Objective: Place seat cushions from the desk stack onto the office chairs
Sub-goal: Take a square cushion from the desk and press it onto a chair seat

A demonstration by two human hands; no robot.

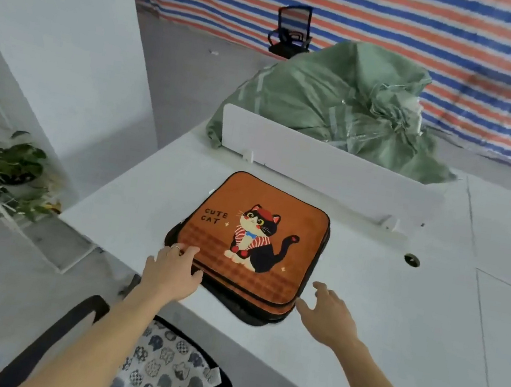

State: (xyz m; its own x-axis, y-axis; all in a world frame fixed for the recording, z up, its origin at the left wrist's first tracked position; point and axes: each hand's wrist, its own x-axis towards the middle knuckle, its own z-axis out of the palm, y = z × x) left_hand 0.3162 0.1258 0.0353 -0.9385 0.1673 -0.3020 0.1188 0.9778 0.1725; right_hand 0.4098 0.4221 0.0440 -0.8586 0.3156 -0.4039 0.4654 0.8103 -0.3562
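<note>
A stack of orange seat cushions (250,236) printed with a black cat and "CUTE CAT" lies on the white desk (392,332). My left hand (173,272) rests on the stack's near left corner, fingers spread, a ring on one finger. Just off the near right corner hovers my right hand (327,315), open and holding nothing. Below me stands a black office chair (72,325) with a white cat-patterned cushion (165,373) on its seat.
A white divider panel (328,168) runs across the desk behind the stack, with a big green sack (339,99) beyond it. Another black office chair (291,33) stands far back by a striped tarp wall. Potted plants (11,164) sit on a white rack at left.
</note>
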